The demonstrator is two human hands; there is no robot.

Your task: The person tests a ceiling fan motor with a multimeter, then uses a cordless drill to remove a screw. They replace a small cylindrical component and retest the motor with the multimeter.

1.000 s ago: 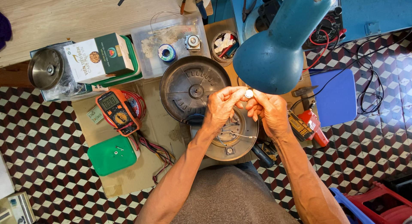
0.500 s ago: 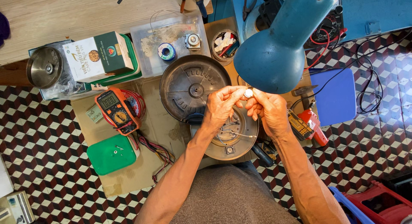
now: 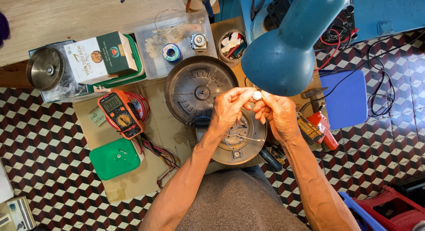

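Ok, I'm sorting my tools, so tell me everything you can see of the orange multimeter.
The orange multimeter lies flat, face up, on the brown cardboard sheet, tilted with its grey screen toward the upper left. A black face holds a round dial below the screen; the casing looks like rubbery plastic. Red leads coil at its right side. A green plastic lid sits just below it. Neither hand touches it.

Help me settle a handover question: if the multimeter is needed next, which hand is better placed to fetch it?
Probably the left hand. The orange multimeter lies on its side of the cardboard, with nothing between them. The right hand would have to cross over the round metal base. Both hands' fingers pinch the small white part.
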